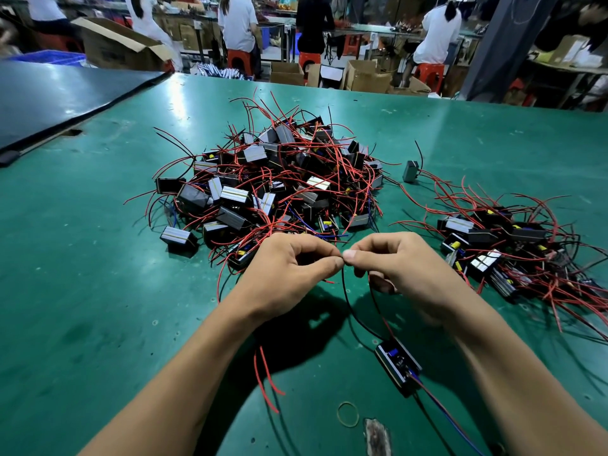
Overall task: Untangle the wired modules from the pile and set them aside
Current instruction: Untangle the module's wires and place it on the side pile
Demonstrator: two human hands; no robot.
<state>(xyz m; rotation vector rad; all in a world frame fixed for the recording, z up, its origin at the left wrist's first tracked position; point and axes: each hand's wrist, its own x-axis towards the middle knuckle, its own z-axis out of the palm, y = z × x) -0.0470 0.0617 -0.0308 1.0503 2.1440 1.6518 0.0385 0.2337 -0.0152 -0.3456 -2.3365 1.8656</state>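
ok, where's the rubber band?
Head view, bottom centre: the rubber band lies on the green table, just below-left of the wired module near the right forearm.

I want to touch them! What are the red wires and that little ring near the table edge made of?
Red wires: probably a smooth, slightly shiny plastic coating; they bend and curl freely.
Ring: probably a rubber band; thin, dull tan, not perfectly round.

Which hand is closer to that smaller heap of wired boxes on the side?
Right. The right hand lies just left of the smaller heap, with a gap between them. The left hand is farther left, beyond the right hand, their fingertips meeting on a wire.
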